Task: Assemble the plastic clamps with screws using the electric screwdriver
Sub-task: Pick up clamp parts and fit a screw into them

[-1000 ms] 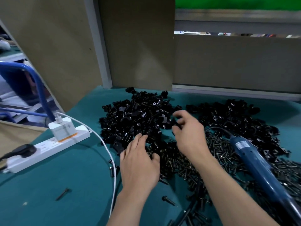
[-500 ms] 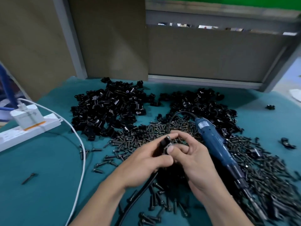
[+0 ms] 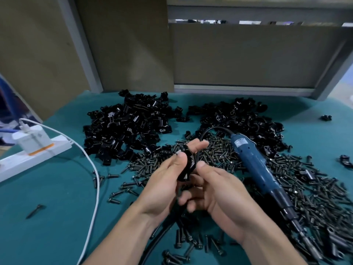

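- A white power strip (image 3: 13, 163) lies to my left on the teal worktop (image 3: 47, 217).
- A white charger (image 3: 32, 140) is plugged into it.
- A white cable (image 3: 96, 180) trails toward me.
- Brown panels (image 3: 124, 44) stand behind.

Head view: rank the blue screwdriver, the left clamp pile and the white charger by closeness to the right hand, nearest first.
From the right hand:
1. Blue screwdriver, just to its right.
2. Left clamp pile, behind and left.
3. White charger, far left on the power strip.
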A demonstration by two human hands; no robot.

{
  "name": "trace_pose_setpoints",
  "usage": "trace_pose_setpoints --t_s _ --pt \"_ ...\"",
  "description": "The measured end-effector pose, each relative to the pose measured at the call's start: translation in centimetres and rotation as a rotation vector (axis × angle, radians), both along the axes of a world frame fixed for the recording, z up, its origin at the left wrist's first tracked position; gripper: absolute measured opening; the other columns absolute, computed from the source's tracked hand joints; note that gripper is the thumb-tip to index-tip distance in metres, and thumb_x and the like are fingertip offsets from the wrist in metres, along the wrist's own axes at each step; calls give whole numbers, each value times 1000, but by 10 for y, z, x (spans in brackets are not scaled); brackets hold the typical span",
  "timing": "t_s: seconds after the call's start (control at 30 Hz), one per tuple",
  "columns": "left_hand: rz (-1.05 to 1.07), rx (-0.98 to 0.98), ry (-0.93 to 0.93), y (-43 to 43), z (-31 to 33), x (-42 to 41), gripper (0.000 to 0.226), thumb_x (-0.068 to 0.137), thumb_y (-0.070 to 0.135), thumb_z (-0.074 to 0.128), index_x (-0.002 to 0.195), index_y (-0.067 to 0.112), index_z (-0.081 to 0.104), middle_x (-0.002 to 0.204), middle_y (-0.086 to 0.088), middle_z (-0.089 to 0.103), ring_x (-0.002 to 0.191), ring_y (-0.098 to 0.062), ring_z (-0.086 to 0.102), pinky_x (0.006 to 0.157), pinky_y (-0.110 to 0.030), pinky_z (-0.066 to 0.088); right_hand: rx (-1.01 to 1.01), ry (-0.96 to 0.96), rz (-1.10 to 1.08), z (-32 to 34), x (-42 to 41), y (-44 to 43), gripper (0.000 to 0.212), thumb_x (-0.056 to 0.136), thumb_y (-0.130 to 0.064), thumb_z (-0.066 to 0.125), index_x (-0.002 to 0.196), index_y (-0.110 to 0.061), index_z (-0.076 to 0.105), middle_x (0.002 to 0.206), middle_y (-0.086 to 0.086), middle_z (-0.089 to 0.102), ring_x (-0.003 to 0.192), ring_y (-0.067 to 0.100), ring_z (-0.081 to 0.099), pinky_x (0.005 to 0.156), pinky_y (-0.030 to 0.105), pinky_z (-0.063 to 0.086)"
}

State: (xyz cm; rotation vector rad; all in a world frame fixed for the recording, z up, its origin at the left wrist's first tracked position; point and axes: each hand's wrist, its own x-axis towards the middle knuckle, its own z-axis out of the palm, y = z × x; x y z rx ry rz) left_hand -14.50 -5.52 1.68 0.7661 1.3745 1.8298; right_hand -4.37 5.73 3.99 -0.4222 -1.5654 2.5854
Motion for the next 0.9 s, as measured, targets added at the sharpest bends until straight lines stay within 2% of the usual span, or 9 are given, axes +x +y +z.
trace_pose_setpoints --t_s 0.07,0.13,0.17,0.2,0.23,0.37,0.53,0.7,0.9 --pt "-47 36 -40 -1 3 0 54 88 66 69 136 40 67 100 16 76 57 -7 51 56 -28 54 -102 -8 -5 -1 0 -3 29 89 -34 66 78 -13 82 73 12 69 63 23 64 52 27 52" --pt "-48 75 -46 -2 5 -4 44 88 42 78 131 35 72 119 13 75 63 -6 49 65 -31 53 -210 -16 -21 0 -1 -2 26 84 -29 70 84 -6 82 77 14 69 62 21 64 50 25 52" --pt "-21 90 -29 -3 5 -7 42 84 29 82 125 32 76 133 13 70 73 -4 49 77 -33 54 -257 -9 -25 1 0 0 27 82 -25 73 92 0 78 80 16 69 62 21 64 49 24 52" --pt "18 105 -21 -4 3 -11 43 78 18 85 120 30 79 141 11 66 114 -19 24 93 -32 53 -267 2 -34 1 0 2 26 80 -19 75 97 0 71 80 15 68 61 20 63 49 23 51" --pt "50 117 -20 -6 2 -13 47 73 9 85 116 28 81 142 8 67 127 -26 63 102 -31 53 -223 20 -59 1 0 3 26 78 -12 78 99 -2 65 78 13 67 60 18 62 48 22 51" --pt "109 61 48 -8 3 -14 60 76 3 71 131 28 72 131 -1 73 127 -14 65 97 -20 53 282 25 -297 -1 0 5 33 76 6 83 98 -11 66 75 11 71 58 21 62 54 27 53" --pt "82 -142 498 -2 5 -1 83 66 -3 53 133 42 68 139 13 65 134 -9 58 111 -32 48 792 -78 -427 -9 -2 3 38 73 -12 90 78 -29 56 58 -7 63 45 12 50 46 28 44" --pt "-70 -45 154 -5 3 -3 75 64 -6 55 128 29 73 102 -1 76 92 -22 72 84 -33 56 264 119 -358 -14 -4 -1 41 66 -9 93 71 -21 54 56 7 60 43 19 49 37 23 40" --pt "-99 -48 155 -11 8 -6 42 85 15 68 125 25 75 84 -5 74 72 -22 65 80 -34 57 250 97 -376 -13 -6 -8 29 80 -30 78 81 -8 60 63 14 66 47 21 57 38 24 41"
